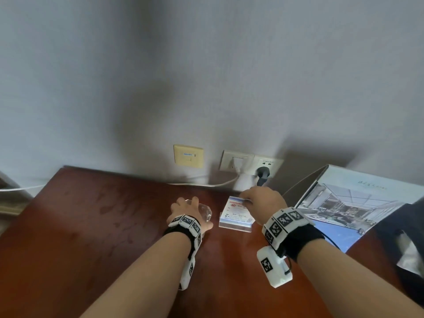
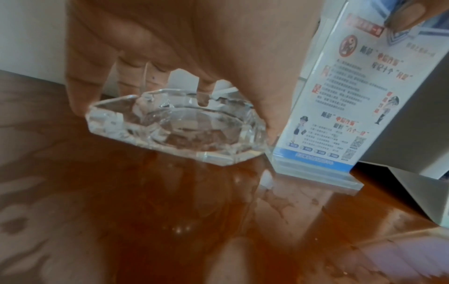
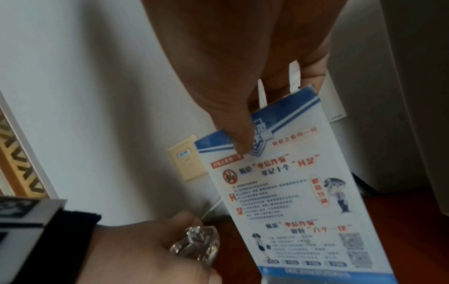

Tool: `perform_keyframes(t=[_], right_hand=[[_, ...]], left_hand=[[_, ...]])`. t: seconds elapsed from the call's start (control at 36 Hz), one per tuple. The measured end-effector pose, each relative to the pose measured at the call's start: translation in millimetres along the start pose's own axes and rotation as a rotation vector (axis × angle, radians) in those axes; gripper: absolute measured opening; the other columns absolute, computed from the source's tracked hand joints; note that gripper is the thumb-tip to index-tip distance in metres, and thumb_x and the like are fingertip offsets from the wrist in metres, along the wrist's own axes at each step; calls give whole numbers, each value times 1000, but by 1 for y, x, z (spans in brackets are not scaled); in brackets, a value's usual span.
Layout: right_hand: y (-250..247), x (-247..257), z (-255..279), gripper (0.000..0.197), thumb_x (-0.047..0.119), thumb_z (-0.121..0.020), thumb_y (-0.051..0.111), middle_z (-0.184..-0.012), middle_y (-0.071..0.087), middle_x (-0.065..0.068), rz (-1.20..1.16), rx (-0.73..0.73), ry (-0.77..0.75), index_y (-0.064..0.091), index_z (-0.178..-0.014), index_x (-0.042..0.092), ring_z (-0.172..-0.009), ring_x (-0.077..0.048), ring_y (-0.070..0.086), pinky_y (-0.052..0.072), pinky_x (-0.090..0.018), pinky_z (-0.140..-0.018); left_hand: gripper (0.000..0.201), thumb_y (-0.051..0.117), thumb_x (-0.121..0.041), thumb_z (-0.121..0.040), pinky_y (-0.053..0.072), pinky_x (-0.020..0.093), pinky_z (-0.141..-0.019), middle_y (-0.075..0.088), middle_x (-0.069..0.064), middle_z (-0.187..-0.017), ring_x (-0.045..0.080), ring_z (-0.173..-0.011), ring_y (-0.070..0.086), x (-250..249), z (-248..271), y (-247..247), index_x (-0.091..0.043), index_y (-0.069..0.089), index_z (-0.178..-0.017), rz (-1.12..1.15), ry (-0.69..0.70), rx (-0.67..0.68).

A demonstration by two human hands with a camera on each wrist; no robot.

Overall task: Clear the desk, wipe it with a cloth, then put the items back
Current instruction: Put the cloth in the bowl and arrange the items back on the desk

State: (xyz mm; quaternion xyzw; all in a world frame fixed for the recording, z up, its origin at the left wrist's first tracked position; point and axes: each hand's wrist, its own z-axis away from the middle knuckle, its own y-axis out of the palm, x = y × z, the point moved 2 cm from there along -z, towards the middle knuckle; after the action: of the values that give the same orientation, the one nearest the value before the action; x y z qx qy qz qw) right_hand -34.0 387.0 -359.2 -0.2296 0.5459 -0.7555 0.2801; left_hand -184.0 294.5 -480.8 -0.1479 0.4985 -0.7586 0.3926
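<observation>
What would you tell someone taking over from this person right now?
Left hand grips the glass ashtray, held just above the desk.
Right hand pinches the top edge of the acrylic sign stand, whose base looks to be on the desk.
The desk shows wet streaks, so it seems wiped already. A large brochure leans at the right.
Left: set the ashtray down beside the stand, then release both.

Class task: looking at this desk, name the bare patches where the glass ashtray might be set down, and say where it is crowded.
Free: the desk left of the left hand, to its left edge, and the front strip between the forearms. Crowded: the right, where the glass ashtray, the acrylic sign stand pinched by the right hand, and the leaning brochure stand close.
</observation>
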Motion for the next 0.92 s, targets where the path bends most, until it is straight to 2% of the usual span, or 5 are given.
perform_keyframes(t=[0.19,0.47,0.78,0.86,0.92], right_hand=[[6,-4,-3,23,26,-98,43,-101,65,5,-34,-24,6,65,-104,29,-96,-20,60,48,-37,-87],[11,-4,-8,25,28,-97,44,-103,66,8,-70,-70,1,66,-108,29,-92,-19,61,49,-37,-85],[13,-7,-11,25,30,-98,43,-106,65,10,-61,-81,-12,64,-113,34,-97,-17,59,45,-38,-90],[13,-8,-12,25,31,-98,44,-109,65,10,-58,-87,-12,64,-113,33,-99,-18,59,45,-38,-91],[13,-9,-13,24,33,-97,47,-114,64,11,-91,-80,-5,63,-115,34,-104,-17,58,44,-38,-94]], left_hand=[[88,68,-71,-64,49,44,-81,31,9,-130,32,-121,35,2,-16,1,-32,30,-133,-24,-46,-6],[92,66,-76,-65,50,45,-87,31,11,-131,32,-122,32,9,-30,8,-30,29,-135,-54,-103,-23],[98,58,-85,-65,50,46,-86,31,12,-133,32,-124,32,12,-33,12,-30,28,-141,-84,-148,-24],[100,57,-85,-64,48,52,-91,30,12,-138,35,-127,32,14,-30,3,-33,27,-144,-93,-130,6],[107,57,-86,-63,38,63,-100,24,14,-151,42,-136,25,15,-27,-7,-37,19,-150,-139,-105,39]])
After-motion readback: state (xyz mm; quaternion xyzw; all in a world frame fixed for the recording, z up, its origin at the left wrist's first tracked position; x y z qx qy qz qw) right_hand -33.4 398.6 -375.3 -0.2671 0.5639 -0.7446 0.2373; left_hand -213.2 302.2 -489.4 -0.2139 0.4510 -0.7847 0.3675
